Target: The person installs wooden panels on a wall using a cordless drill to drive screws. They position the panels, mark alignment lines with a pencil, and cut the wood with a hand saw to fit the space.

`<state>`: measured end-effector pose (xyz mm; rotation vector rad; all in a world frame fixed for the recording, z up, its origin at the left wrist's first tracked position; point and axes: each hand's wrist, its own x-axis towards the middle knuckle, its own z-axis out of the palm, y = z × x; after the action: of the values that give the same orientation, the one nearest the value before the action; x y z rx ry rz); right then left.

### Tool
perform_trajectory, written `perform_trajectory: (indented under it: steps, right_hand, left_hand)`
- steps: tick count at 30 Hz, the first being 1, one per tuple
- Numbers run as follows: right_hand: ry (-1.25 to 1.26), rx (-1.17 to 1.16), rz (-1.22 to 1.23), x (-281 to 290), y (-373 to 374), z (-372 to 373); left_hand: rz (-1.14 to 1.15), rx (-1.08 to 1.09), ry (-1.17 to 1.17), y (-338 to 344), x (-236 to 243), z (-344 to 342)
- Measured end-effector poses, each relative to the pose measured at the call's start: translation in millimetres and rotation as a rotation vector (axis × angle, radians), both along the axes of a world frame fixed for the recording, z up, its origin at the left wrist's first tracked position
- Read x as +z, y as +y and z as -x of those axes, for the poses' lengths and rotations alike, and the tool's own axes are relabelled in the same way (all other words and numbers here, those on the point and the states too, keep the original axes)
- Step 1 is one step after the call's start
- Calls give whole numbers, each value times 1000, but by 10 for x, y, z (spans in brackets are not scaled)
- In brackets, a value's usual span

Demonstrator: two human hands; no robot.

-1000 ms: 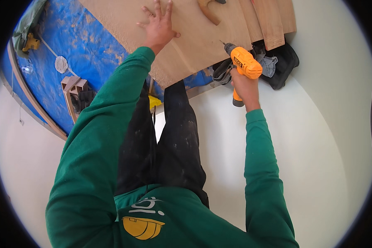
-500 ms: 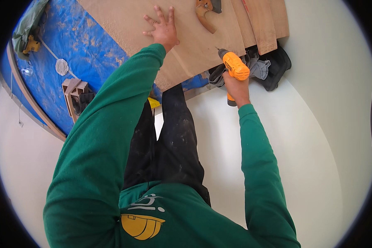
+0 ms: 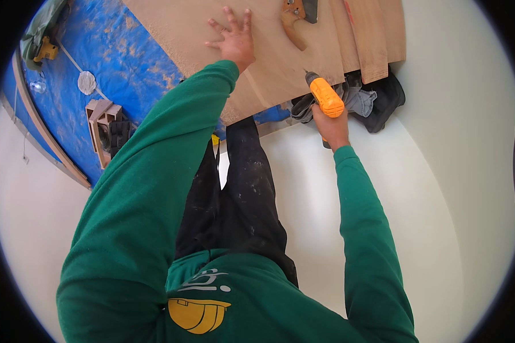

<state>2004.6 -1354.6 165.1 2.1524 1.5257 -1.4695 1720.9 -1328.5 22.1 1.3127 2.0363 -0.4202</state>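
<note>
My left hand (image 3: 234, 43) lies flat with fingers spread on a large wooden board (image 3: 269, 74). In my right hand (image 3: 332, 126) is an orange cordless drill (image 3: 326, 97), my fingers wrapped round its handle. The drill's dark chuck points away from me over the board's near right edge; whether the tip touches the wood I cannot tell. Beyond the drill, a handsaw (image 3: 293, 28) with a wooden handle rests on the board, its blade running out of view.
Several more planks (image 3: 372, 51) lie at the board's right. Dark and grey cloth (image 3: 360, 103) sits under their near ends. A blue sheet (image 3: 131, 63) strewn with sawdust spreads at left, bearing a wooden box-like piece (image 3: 100, 120) and a yellow tool (image 3: 46, 51). A pale wall (image 3: 452, 86) rises at right.
The view has shifted slightly, so the board and saw appear a little lower and farther right. The drill is tilted a little differently in my right hand. My left hand stays flat on the board.
</note>
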Motion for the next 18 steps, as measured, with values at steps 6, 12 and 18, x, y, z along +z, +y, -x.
perform_trajectory:
  steps: [6, 12, 18]
  right_hand:
    - [-9, 77, 8, -80, 47, -145]
    - [-24, 264, -51, -24, 192, -183]
    - [-111, 424, -95, -33, 291, -175]
  left_hand:
    - [13, 11, -30, 14, 25, 3]
    - [-10, 12, -18, -12, 48, 38]
    - [49, 52, -63, 43, 148, 48]
